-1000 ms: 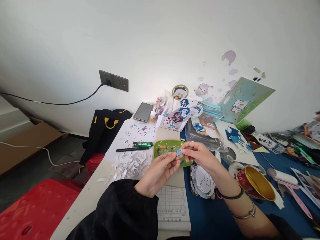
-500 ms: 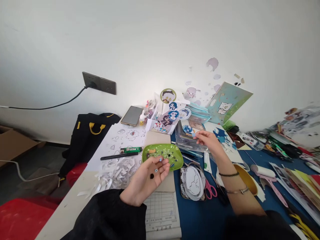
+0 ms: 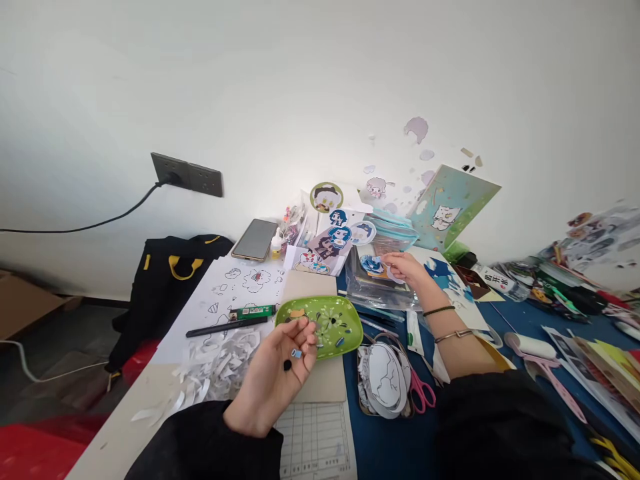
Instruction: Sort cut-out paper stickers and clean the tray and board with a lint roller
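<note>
My left hand (image 3: 280, 370) is palm up with its fingers curled inward. In its palm lie a small light-blue cutout piece (image 3: 297, 353) and a small black piece (image 3: 287, 365). Just beyond the fingers is a green tray (image 3: 353, 337) with small cutouts on it. My right hand (image 3: 407, 269) reaches farther back, thumb and index finger pinched together. At its fingertips is what looks like a tiny light-blue piece, partly hidden. The fingertips are beside a round blue cutout (image 3: 371, 265) on a clear plastic bag (image 3: 370, 293).
White paper scraps (image 3: 220, 367), a black pen (image 3: 225, 327) and a phone (image 3: 255, 239) are on the left. Nearer my right arm are a tin of paper cutouts (image 3: 384, 380), pink scissors (image 3: 423, 393) and a lint roller (image 3: 535, 350). Standing cutouts and the wall close off the back.
My left hand has shifted left and nearer to me with its fingers curled more, and the light-blue piece in its palm shows more clearly. My right hand remains by the round blue cutout.
</note>
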